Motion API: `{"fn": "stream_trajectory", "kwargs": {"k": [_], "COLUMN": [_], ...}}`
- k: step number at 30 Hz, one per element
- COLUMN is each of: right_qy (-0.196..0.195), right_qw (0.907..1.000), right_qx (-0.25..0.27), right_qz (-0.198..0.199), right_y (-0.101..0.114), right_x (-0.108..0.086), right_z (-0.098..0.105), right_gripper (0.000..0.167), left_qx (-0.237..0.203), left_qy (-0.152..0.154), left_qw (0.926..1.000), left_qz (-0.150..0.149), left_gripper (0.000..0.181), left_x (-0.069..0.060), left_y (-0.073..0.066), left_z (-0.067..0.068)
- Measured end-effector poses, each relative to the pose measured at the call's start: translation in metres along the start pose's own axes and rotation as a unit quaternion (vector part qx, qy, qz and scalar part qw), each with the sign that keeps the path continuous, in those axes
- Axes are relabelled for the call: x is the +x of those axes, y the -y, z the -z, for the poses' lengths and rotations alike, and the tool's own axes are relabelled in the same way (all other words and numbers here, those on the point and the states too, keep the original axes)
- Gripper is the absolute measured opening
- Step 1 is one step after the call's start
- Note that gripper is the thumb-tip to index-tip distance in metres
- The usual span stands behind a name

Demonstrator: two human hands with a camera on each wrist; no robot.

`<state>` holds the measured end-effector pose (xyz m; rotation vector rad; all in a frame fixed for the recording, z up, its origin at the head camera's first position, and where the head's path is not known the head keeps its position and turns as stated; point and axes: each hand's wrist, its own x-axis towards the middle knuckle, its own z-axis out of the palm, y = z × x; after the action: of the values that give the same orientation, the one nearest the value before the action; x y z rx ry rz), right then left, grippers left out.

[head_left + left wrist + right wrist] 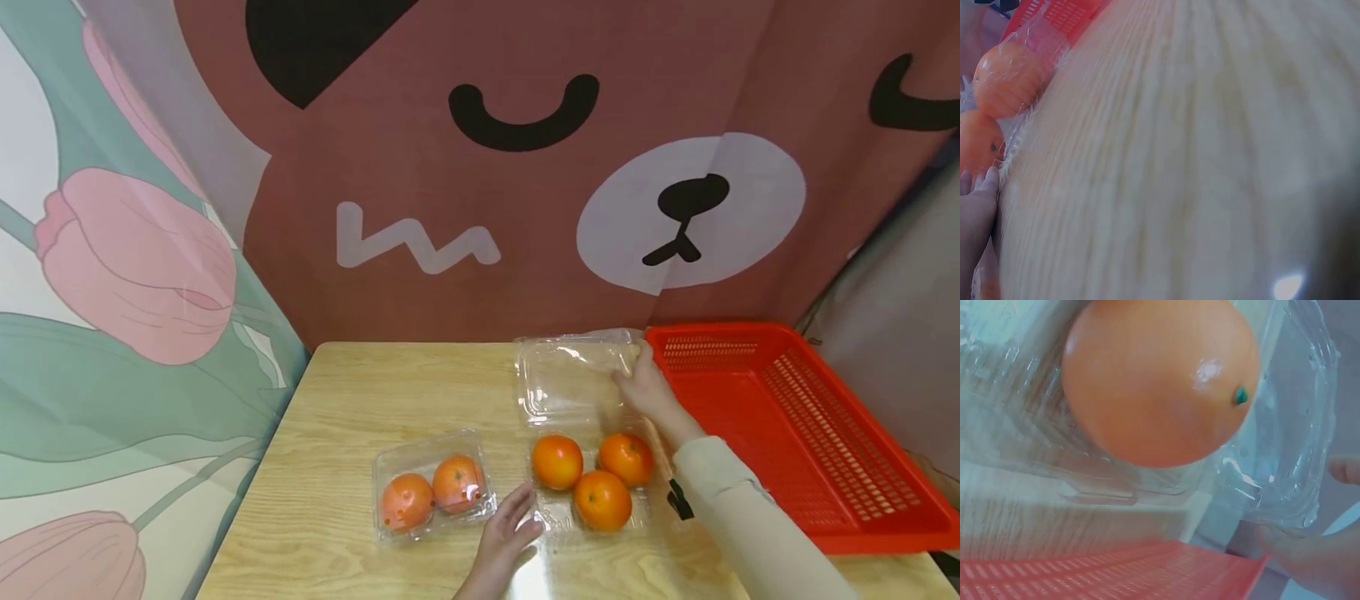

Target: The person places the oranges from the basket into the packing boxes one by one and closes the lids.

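A clear plastic clamshell box stands unfolded, its base [555, 518] holding three oranges [603, 500] and its lid [570, 375] raised at the back. At the lid's right edge, my right hand [651, 392] pinches the plastic between thumb and fingers. One orange [1160, 381] fills much of the right wrist view, with the lid's rim beside my fingers. My left hand [506, 533] is by the base's near-left corner, fingers loosely extended; whether it touches the plastic is unclear. Left of it sits a closed clear box [390, 465] with two oranges [407, 502].
To the right is a red plastic basket [750, 417] with perforated sides, close beside the unfolded box. The light wooden table [337, 417] runs back to a bear-patterned curtain [420, 300]. A small black item [680, 500] lies near my right forearm.
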<state>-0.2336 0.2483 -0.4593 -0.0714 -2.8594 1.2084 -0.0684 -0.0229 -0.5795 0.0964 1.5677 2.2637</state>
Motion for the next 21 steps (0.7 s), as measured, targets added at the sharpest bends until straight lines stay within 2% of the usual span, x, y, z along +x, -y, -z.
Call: {"fn": "stream_trajectory", "kwargs": {"k": [3, 11, 21], "right_qy": [-0.021, -0.067, -0.065], "right_qw": [0.9996, 0.9960, 0.9938], "right_qx": [0.017, 0.001, 0.020], "right_qz": [0.012, 0.059, 0.088], "right_y": [0.004, 0.011, 0.011], "right_x": [-0.005, -0.036, -0.081], "right_z": [0.003, 0.018, 0.037], "right_gripper": [0.080, 0.078, 0.060], "left_qx": [0.000, 0.001, -0.003], "left_qy": [-0.001, 0.000, -0.001], "left_qw": [1.0000, 1.0000, 1.0000], "left_qz": [0.000, -0.007, -0.007], "left_gripper": [0.059, 0.060, 0.060], "left_x": [0.000, 0.000, 0.000], "left_y": [-0.001, 0.000, 0.002], "left_z": [0.000, 0.000, 0.000]}}
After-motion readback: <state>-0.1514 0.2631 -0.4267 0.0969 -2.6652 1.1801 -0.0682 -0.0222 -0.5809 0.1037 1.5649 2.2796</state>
